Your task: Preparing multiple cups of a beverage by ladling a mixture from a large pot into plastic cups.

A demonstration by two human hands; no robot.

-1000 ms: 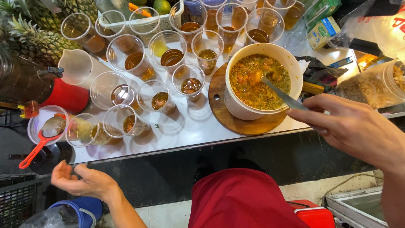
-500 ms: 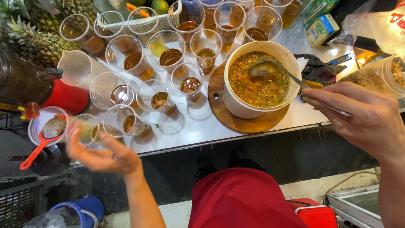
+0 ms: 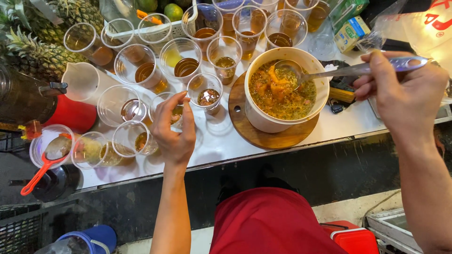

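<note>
bright overhead light (soft-edged corners)

Clear glossy plastic cups [image 3: 208, 96], shiny metal ladle [image 3: 329, 72], smooth wooden board [image 3: 278, 135], glossy white counter [image 3: 214, 143]

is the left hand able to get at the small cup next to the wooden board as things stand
Probably yes: the left hand already grips a neighbouring cup, and the small cup stands just beside its fingers with nothing between them.

White counter [image 3: 221, 141] over dark front panel [image 3: 292, 174] — pale, perhaps concrete floor [image 3: 343, 211] below
</note>
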